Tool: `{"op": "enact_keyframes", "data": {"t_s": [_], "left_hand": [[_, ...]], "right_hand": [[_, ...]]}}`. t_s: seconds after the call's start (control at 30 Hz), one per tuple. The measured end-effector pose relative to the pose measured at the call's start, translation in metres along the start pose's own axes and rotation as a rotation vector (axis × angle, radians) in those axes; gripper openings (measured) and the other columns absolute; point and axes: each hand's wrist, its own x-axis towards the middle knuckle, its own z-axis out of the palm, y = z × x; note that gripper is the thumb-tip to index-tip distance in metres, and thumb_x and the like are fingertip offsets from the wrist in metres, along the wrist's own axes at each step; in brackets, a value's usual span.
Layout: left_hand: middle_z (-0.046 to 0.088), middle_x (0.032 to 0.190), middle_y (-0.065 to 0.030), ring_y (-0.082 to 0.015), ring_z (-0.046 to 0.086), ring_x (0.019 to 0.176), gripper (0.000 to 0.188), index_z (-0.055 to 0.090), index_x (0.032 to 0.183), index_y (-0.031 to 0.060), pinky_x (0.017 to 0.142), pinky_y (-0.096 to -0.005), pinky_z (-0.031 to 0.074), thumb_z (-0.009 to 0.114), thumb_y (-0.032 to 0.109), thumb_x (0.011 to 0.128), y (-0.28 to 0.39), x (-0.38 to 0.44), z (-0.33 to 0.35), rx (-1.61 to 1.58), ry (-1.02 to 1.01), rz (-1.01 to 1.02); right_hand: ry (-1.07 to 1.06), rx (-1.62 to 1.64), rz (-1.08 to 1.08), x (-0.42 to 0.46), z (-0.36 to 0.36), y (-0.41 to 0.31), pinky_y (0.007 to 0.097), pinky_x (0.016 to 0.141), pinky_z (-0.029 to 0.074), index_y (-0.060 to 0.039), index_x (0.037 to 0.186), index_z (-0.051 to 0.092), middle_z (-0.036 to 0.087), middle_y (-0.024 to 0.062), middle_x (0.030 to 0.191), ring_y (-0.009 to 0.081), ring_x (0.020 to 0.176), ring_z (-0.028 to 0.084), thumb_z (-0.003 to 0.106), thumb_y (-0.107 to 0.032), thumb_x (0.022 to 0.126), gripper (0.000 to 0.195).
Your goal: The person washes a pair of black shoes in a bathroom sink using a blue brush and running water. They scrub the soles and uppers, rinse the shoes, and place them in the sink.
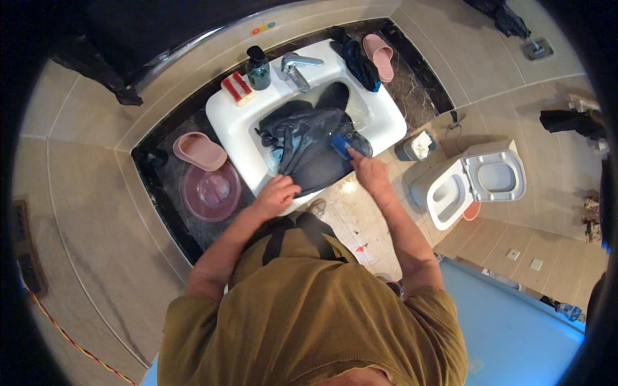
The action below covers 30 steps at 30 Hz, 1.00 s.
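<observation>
A dark wet garment point(314, 144) lies bunched in a white washbasin point(227, 120) and over its front rim. My left hand point(277, 195) is at the garment's near left edge by the rim, fingers curled; whether it pinches the cloth is unclear. My right hand point(371, 173) holds a blue scrubbing brush point(341, 146) against the cloth at the right, index finger stretched along it. Behind the garment stands the chrome faucet point(301, 61). Bluish, cloudy water shows at the basin's left inside.
Around the basin are a red-and-white box point(237, 89), a dark-capped bottle point(258, 72), black cloth point(357, 62), pink slippers point(379, 57) point(200, 150) and a pink plastic basin point(211, 190). A waste bin point(409, 148) and an open toilet point(449, 200) stand to the right.
</observation>
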Motion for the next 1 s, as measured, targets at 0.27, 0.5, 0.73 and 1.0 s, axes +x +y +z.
{"op": "enact_keyframes", "data": {"t_s": [0.27, 0.5, 0.73, 1.0], "left_hand": [[0.055, 0.093, -0.0107, -0.0318, 0.054, 0.090, 0.013, 0.062, 0.082, 0.0029, 0.079, -0.0417, 0.045, 0.060, 0.005, 0.070, -0.010, 0.016, -0.041, 0.177, -0.058, -0.085], [0.049, 0.131, -0.0161, -0.0345, 0.050, 0.117, 0.045, 0.056, 0.123, 0.0065, 0.099, -0.0412, 0.042, 0.065, 0.019, 0.081, 0.026, 0.025, 0.037, 0.123, 0.021, -0.104], [0.051, 0.131, -0.0142, -0.0322, 0.050, 0.117, 0.041, 0.059, 0.121, 0.0075, 0.096, -0.0402, 0.045, 0.068, 0.015, 0.081, 0.025, 0.019, 0.030, 0.198, -0.009, -0.002], [0.056, 0.125, -0.0134, -0.0324, 0.054, 0.112, 0.037, 0.064, 0.114, 0.0075, 0.091, -0.0400, 0.049, 0.069, 0.009, 0.077, 0.029, 0.007, 0.025, 0.144, 0.120, 0.020]], "right_hand": [[-0.012, 0.203, -0.125, -0.052, -0.005, -0.053, 0.0439, 0.058, 0.053, -0.0254, 0.130, 0.054, 0.065, 0.0156, 0.075, 0.0340, 0.067, 0.065, 0.058, -0.024, 0.090, 0.040], [-0.004, 0.063, -0.120, -0.051, 0.000, -0.034, 0.0439, 0.057, 0.052, -0.0269, 0.130, 0.055, 0.065, 0.0155, 0.075, 0.0330, 0.068, 0.066, 0.047, -0.017, 0.092, 0.040], [0.030, -0.186, 0.016, 0.038, -0.011, 0.024, 0.0435, 0.057, 0.052, -0.0310, 0.126, 0.059, 0.066, 0.0139, 0.074, 0.0303, 0.071, 0.068, 0.047, -0.020, 0.093, 0.037], [-0.164, -0.081, -0.367, -0.011, 0.011, -0.012, 0.0428, 0.058, 0.052, -0.0281, 0.123, 0.062, 0.067, 0.0141, 0.078, 0.0304, 0.069, 0.067, 0.049, -0.028, 0.094, 0.032]]}}
